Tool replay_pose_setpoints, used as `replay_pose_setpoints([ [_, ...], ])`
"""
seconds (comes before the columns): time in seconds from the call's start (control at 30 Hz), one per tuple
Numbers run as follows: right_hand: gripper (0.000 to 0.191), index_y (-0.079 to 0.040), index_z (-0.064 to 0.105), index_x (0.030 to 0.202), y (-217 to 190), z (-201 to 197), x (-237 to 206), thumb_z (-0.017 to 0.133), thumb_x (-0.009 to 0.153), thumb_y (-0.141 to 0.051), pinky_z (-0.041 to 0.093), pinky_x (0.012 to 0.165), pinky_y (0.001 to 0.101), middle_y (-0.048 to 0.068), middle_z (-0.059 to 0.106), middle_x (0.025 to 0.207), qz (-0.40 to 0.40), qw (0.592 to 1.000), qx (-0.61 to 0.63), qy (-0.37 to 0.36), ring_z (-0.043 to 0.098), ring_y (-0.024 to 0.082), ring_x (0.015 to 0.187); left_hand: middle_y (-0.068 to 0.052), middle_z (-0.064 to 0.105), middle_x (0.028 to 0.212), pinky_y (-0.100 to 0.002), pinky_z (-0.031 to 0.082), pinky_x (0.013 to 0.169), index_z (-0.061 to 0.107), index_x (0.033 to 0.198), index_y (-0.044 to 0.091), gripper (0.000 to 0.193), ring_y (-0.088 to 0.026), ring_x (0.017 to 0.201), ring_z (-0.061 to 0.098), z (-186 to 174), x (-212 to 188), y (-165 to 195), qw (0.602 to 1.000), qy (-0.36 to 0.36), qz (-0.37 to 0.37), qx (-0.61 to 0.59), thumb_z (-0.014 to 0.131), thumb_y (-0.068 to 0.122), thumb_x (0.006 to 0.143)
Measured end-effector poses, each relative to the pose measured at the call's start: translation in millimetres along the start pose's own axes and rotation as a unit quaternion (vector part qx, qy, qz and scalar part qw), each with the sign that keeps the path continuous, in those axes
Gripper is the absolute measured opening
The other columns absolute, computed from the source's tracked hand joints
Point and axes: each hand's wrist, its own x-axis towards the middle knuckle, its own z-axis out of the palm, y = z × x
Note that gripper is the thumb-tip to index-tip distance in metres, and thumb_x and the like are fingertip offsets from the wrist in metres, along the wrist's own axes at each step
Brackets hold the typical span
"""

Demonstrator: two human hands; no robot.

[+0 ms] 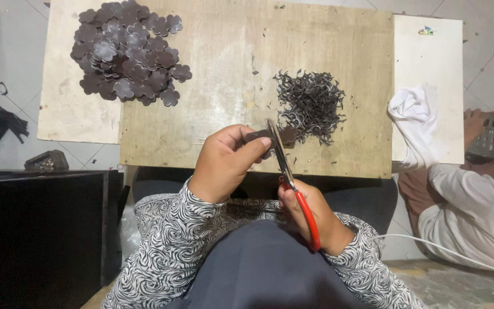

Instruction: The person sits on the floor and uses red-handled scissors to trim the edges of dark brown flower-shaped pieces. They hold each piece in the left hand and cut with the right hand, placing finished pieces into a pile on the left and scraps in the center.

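Scissors [293,189] — red-handled, gripped in your right hand [310,220] with fingers through the loops, blades narrowly parted and pointing away from you across the near edge of the wooden board [230,103]. The board serves as landmark for every entry below.

Leather piece [278,136] — small, dark, flower-shaped, pinched between thumb and fingers of your left hand [224,163], which is closed firmly on it. You hold it just above the board's near edge, right at the blades, probably so that offcuts drop onto the wood.

Trimmings [311,106] — a heap of thin, curled dark slivers on the board's right half, directly beyond the scissors, where cut waste would naturally fall.

Flower-shaped pieces [127,54] — a large overlapping pile at the board's far left corner, spilling onto the pale sheet [67,109] beneath; set well apart from the trimmings, seemingly to keep the two lots from mixing.

White cloth [413,111] — draped off the board's right side, on a white panel [430,68].

Another person — seated to the right of the board, a hand on a grey keypad device [490,137].
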Motion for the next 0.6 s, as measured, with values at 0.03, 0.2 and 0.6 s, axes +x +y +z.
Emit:
replay_pose_setpoints([
  [0.03,0.050,-0.006,0.054,0.092,-0.9,-0.3,-0.3,0.048,0.103,-0.054,0.039,0.060,0.0240,-0.002,0.048,0.079,-0.010,1.000,-0.012,-0.002,0.041,0.007,0.069,-0.003,0.072,0.083,-0.021,0.050,0.066,0.069,0.093,-0.001,0.012,-0.006,0.073,0.063,-0.1,-1.1,0.1,1.000,-0.001,-0.005,-0.008,0.071,0.011,0.094],
  [0.2,0.055,-0.007,0.050,0.091,-8.1,-2.9,-0.9,0.045,0.103,-0.060,0.039,0.058,0.0238,-0.002,0.044,0.076,-0.033,0.997,-0.055,-0.033,0.041,0.007,0.067,-0.003,0.072,0.084,-0.022,0.052,0.069,0.069,0.093,-0.001,0.012,-0.006,0.076,0.063,0.9,-1.6,-0.6,1.000,-0.011,0.006,-0.009,0.071,0.011,0.094],
  [0.6,0.050,-0.006,0.052,0.095,-4.7,1.9,1.4,0.045,0.104,-0.054,0.039,0.058,0.0241,-0.002,0.046,0.078,-0.019,1.000,-0.014,-0.012,0.040,0.007,0.067,-0.003,0.071,0.085,-0.020,0.050,0.067,0.067,0.091,-0.001,0.012,-0.005,0.075,0.061,3.6,-1.9,-2.8,1.000,-0.006,0.008,-0.017,0.071,0.010,0.095],
])
